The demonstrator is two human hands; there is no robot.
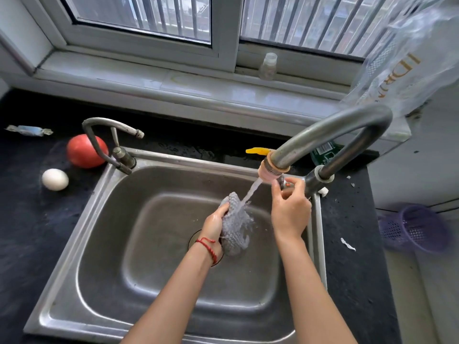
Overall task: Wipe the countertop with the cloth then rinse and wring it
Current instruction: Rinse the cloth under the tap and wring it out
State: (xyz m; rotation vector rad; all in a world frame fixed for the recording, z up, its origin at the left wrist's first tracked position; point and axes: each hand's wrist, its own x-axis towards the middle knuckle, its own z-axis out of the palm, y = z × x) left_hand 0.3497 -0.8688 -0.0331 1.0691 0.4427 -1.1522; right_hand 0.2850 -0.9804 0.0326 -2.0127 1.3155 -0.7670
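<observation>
i'm gripping the grey cloth [234, 227] in my left hand [214, 223] under the stream [250, 193], centre of the sink [104, 207]; my right hand [289, 207] is pinching the tap handle [285, 183] at two o'clock (best turning the folds so water is reaching every side).

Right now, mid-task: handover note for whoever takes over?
Left hand: gripping the grey knitted cloth under the running stream, over the steel sink.
Right hand: on the handle of the curved grey metal tap; water is on.
Done: rinse is under way. Whether the black countertop has been wiped cannot be told.
Left: finish rinsing, shut the tap, wring the cloth.
</observation>
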